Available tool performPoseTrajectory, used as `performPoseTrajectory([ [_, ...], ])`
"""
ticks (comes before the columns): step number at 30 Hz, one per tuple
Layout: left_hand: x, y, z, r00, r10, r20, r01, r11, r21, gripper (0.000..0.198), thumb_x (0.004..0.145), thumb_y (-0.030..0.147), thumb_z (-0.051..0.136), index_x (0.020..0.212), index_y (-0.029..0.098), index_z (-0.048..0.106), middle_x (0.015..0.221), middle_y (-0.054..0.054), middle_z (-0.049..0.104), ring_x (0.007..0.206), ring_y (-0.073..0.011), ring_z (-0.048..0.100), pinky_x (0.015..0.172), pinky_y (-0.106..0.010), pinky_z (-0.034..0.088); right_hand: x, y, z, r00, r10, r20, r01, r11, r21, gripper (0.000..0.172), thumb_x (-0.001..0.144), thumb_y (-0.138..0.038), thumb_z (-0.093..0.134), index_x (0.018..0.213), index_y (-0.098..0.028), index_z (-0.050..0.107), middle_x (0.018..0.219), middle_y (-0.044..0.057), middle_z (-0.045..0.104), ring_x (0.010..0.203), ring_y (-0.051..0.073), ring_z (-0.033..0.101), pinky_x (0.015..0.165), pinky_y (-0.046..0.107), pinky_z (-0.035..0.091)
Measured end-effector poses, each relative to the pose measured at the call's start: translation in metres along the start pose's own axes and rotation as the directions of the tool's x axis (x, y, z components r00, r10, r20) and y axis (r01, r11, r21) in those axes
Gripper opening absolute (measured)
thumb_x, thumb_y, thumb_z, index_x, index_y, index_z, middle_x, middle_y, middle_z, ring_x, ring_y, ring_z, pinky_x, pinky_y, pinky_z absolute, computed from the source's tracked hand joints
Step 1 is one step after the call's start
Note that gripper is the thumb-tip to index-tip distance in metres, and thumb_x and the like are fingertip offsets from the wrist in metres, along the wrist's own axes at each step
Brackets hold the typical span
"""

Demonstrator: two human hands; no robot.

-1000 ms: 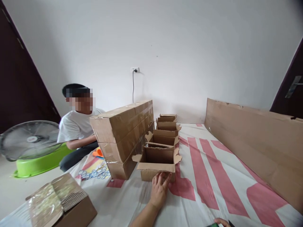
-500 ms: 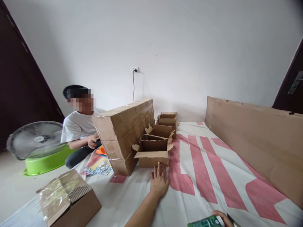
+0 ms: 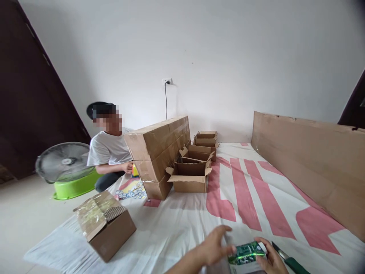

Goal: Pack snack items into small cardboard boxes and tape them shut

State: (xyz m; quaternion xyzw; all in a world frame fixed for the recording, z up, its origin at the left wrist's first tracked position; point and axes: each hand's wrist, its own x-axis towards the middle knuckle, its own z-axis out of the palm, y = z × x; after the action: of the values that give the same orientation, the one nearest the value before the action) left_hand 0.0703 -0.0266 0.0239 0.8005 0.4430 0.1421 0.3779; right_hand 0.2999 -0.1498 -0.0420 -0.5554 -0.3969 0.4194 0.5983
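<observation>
At the bottom edge, my left hand [image 3: 212, 249] and my right hand [image 3: 270, 258] both close on a small shiny green packet [image 3: 246, 253]. The left fingers curl on its left end, the right fingers on its right end. A green-handled blade tool [image 3: 289, 260] lies just right of my right hand. A row of open cardboard boxes [image 3: 190, 177] stands farther back on the white and red sheet [image 3: 245, 198], well apart from both hands.
A stack of sealed cartons [image 3: 158, 152] stands left of the open boxes. A taped box [image 3: 105, 224] lies at front left. Another person in a white shirt [image 3: 110, 150] crouches behind the stack, near a fan [image 3: 64, 161] and green basin [image 3: 75, 187]. A long cardboard sheet [image 3: 308, 160] lines the right side.
My left hand left the sheet near the front open box and came back to the green packet. My right hand rose into view with the packet. The view drew back from the boxes.
</observation>
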Motion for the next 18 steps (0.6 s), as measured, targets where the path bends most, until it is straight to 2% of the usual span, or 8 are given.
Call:
performPoseTrajectory([
  [2,-0.02,0.001,0.035,0.98,0.167,0.107,-0.161,0.985,-0.069,0.073,0.068,0.05,0.07,0.133,0.024,0.047,0.132,-0.01,0.055,0.119,-0.0265,0.053,0.102,-0.038,0.041,0.001,0.004,-0.006,0.995,-0.004,0.095,0.004,1.0,-0.002,0.058,0.064,-0.059,0.071,0.108,-0.022,0.059,0.095,0.008,0.068,0.087,0.027,0.065,0.077,0.035,0.052],
  [4,-0.034,-0.002,0.061,0.968,0.217,0.129,-0.214,0.976,-0.036,0.087,0.056,0.046,0.079,0.133,0.02,0.047,0.129,-0.014,0.055,0.118,-0.0322,0.052,0.103,-0.044,0.04,-0.001,0.009,-0.01,0.981,-0.033,0.193,0.033,0.999,0.006,0.058,0.066,-0.056,0.072,0.111,-0.022,0.058,0.103,0.01,0.067,0.093,0.028,0.065,0.081,0.036,0.052],
  [7,-0.046,-0.01,0.07,0.972,0.227,0.064,-0.227,0.974,-0.008,0.084,0.049,0.034,0.084,0.126,0.02,0.054,0.119,-0.012,0.06,0.108,-0.0312,0.056,0.095,-0.043,0.046,-0.007,0.014,-0.01,0.949,-0.064,0.309,0.075,0.997,-0.026,0.06,0.067,-0.053,0.072,0.116,-0.022,0.056,0.116,0.013,0.064,0.106,0.031,0.061,0.087,0.038,0.05],
  [10,-0.048,-0.026,0.041,0.961,0.27,-0.061,-0.272,0.962,-0.011,0.069,0.051,0.017,0.079,0.116,0.022,0.059,0.11,-0.007,0.063,0.1,-0.0256,0.058,0.089,-0.038,0.048,-0.012,0.014,-0.005,0.932,-0.017,0.361,0.073,0.987,-0.142,0.06,0.07,-0.053,0.069,0.12,-0.021,0.057,0.119,0.015,0.063,0.107,0.031,0.062,0.086,0.039,0.052],
  [13,-0.037,-0.049,-0.01,0.944,0.281,-0.174,-0.273,0.96,0.067,0.06,0.053,0.006,0.07,0.111,0.02,0.061,0.108,-0.007,0.062,0.102,-0.0256,0.057,0.093,-0.04,0.046,-0.015,0.009,0.001,0.943,0.023,0.331,0.06,0.969,-0.24,0.054,0.073,-0.056,0.065,0.113,-0.02,0.063,0.111,0.015,0.068,0.095,0.028,0.066,0.081,0.038,0.054],
  [15,-0.023,-0.065,-0.046,0.919,0.223,-0.325,-0.191,0.973,0.127,0.056,0.058,0.003,0.063,0.111,0.021,0.06,0.115,-0.008,0.058,0.11,-0.0267,0.054,0.099,-0.044,0.043,-0.017,0.006,0.004,0.964,0.012,0.267,0.059,0.965,-0.254,0.049,0.074,-0.056,0.062,0.107,-0.02,0.065,0.106,0.014,0.069,0.092,0.026,0.067,0.081,0.036,0.053],
  [16,-0.017,-0.072,-0.061,0.879,0.181,-0.441,-0.127,0.981,0.148,0.055,0.061,0.003,0.06,0.112,0.021,0.059,0.123,-0.01,0.054,0.117,-0.0284,0.05,0.103,-0.047,0.039,-0.018,0.004,0.005,0.971,0.003,0.24,0.06,0.965,-0.256,0.047,0.075,-0.056,0.061,0.105,-0.02,0.066,0.104,0.013,0.07,0.092,0.025,0.066,0.082,0.035,0.053],
  [18,-0.01,-0.082,-0.082,0.756,0.116,-0.644,-0.023,0.988,0.151,0.053,0.068,0.007,0.058,0.119,0.02,0.054,0.133,-0.012,0.044,0.128,-0.0313,0.04,0.107,-0.053,0.034,-0.019,0.004,0.005,0.977,-0.002,0.211,0.06,0.961,-0.27,0.045,0.075,-0.055,0.062,0.103,-0.021,0.066,0.102,0.012,0.071,0.092,0.025,0.066,0.081,0.034,0.053],
])
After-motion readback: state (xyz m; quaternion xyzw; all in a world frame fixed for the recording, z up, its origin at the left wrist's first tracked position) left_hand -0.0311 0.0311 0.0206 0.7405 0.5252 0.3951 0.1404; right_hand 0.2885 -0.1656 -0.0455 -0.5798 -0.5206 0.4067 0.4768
